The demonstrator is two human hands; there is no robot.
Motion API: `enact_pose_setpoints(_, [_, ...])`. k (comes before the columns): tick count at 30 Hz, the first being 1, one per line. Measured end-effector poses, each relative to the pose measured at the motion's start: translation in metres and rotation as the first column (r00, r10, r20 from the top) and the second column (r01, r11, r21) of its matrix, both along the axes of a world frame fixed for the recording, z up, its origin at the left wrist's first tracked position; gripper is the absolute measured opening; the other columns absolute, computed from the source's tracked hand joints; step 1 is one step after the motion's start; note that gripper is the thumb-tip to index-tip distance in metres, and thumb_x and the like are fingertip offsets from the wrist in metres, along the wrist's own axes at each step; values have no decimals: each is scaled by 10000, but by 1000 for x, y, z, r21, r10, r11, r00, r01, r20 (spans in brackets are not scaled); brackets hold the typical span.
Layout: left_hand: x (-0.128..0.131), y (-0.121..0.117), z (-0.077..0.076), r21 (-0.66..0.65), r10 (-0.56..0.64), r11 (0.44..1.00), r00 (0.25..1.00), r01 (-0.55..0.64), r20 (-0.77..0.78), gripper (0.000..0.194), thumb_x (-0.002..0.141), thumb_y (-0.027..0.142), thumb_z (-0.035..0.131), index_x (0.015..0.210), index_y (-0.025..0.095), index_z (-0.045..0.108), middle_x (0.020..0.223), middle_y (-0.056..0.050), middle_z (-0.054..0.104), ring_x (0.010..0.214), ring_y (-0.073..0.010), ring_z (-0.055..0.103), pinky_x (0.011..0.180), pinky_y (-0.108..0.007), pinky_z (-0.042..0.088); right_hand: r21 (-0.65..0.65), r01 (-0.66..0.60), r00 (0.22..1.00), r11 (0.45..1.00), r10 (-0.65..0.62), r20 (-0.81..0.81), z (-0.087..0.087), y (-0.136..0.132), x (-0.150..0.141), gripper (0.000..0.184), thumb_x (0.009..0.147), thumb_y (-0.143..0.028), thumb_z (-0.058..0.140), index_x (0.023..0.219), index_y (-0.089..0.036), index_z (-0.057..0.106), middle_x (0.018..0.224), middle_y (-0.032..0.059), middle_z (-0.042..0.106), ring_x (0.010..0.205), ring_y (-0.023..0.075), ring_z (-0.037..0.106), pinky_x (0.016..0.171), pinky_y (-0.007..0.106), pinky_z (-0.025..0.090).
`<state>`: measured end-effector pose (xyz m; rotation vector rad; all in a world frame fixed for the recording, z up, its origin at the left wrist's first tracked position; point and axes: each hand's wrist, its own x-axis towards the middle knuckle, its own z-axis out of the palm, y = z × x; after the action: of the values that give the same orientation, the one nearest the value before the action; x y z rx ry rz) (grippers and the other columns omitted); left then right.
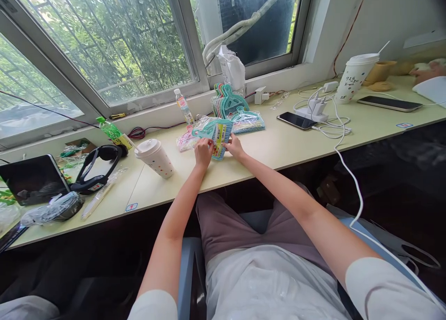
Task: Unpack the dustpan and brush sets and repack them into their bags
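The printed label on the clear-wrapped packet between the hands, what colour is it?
The printed label is mostly yellow, seen best in the head view.

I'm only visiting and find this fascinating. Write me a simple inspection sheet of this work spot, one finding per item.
Surface: pale table, with a seam toward the left.
Job's things: labelled packet, teal with a yellow label; a mostly teal stack behind; pink packet at its left.
Clutter: left cup, right cup, green-capped bottle, clear bottle, black headset, two phones.
Grips: left grip and right grip, both bare hands, hold the labelled packet.
Cables: white cables by a charger, one hanging over the front edge; dark red cord coiled near the green-capped bottle.
Surroundings: window behind, greenery outside; blue chair.
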<state>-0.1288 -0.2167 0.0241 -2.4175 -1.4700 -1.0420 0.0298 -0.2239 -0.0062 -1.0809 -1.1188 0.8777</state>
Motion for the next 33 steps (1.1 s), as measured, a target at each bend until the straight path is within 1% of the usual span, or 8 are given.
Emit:
enact_pose_setpoints(3, [0,-6,3,56,21,998,999,-19,-36,165,968,167,522,1034,185,672,1016,-104,705,1054,-264,635,917,-351,489,-29,19,1000,999,-19,-1,5,-5,0,400,759,-134,711,1104,-209,524,1087,95,728,987,255,727,746,423,678])
enact_pose_setpoints(7, [3,-15,9,-4,29,1000,982,-30,-188,377,972,128,467,1328,199,568,1114,-100,663,899,-208,678,704,-275,502,-72,22,999,997,-25,-32,11,-11,-1,368,801,-108,667,1134,-202,542,1071,86,738,953,232,740,754,389,677])
enact_pose_setpoints(11, [10,-19,13,-43,71,994,899,-100,-432,322,990,100,394,1150,133,671,1167,-156,633,924,-231,704,677,-269,516,-114,36,999,993,-39,-30,16,-16,-2,362,818,-91,654,1153,-189,558,1024,85,748,916,224,744,763,392,675])
enact_pose_setpoints(16, [19,-21,14,-61,156,973,832,-221,-533,454,903,-82,294,1082,55,688,1174,-202,634,979,-239,710,782,-283,556,-131,66,998,989,-65,13,18,-19,-2,388,834,-80,638,1199,-189,570,1080,106,750,928,226,749,775,396,671])
enact_pose_setpoints(22, [22,-27,13,-21,191,971,826,-238,-530,451,927,-30,289,1140,74,672,1304,-225,576,982,-248,701,757,-301,576,-130,69,997,989,-64,43,16,-17,-2,388,829,-86,645,1196,-187,566,1116,113,746,943,230,746,770,395,672])
enact_pose_setpoints(26, [22,-27,10,7,136,989,876,-150,-462,473,937,11,262,1126,82,690,1339,-270,550,1109,-327,640,732,-353,575,-123,73,997,990,-71,19,13,-13,0,342,811,-88,651,1130,-181,568,1069,108,744,906,232,743,750,401,672])
enact_pose_setpoints(29, [24,-27,9,21,65,998,926,-62,-372,488,963,71,268,1250,96,662,1307,-278,572,1174,-365,589,774,-398,566,-109,64,998,992,-62,14,11,-11,1,319,789,-94,660,1083,-185,574,998,87,744,853,224,734,751,421,669])
enact_pose_setpoints(33, [26,-30,9,13,35,999,969,-33,-243,526,996,160,306,1461,141,550,1261,-252,602,1167,-351,587,895,-439,539,-83,-30,1000,996,29,-7,11,-13,-1,329,753,-92,666,1055,-188,580,874,33,728,774,195,713,733,399,660])
